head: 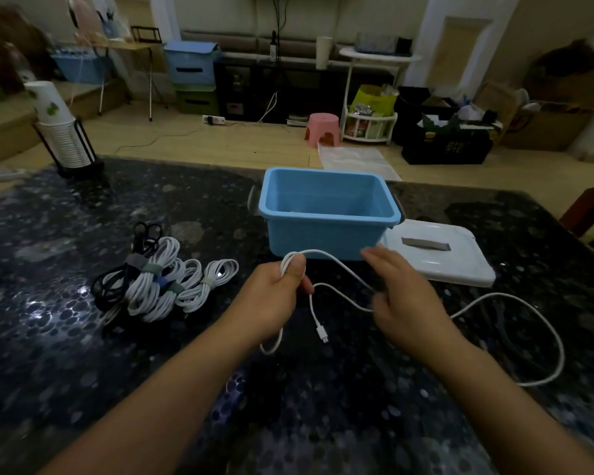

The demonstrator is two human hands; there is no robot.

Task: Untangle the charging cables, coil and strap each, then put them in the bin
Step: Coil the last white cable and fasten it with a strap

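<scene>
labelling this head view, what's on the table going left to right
cup holder → pile of strapped cables → left hand gripping the white cable → right hand → white lid. The blue bin spans both hands, so its place is unclear.

1. The room was dim, and the table [66,337] had a dark, glossy, pebble-patterned top that caught pale glare.
2. Beyond it lay a light wooden floor [192,142], with a pink plastic stool [323,129] and a white power strip [214,120] resting on it.
3. A black low cabinet [254,90] stood against the far pale wall, with a blue storage box [191,63] stacked on a green one [197,101] beside it.
4. A white round side table [379,58] stood to the right, near black crates [446,145].
5. A stack of paper cups [57,125] in a black holder stood on the table's far left corner.
</scene>
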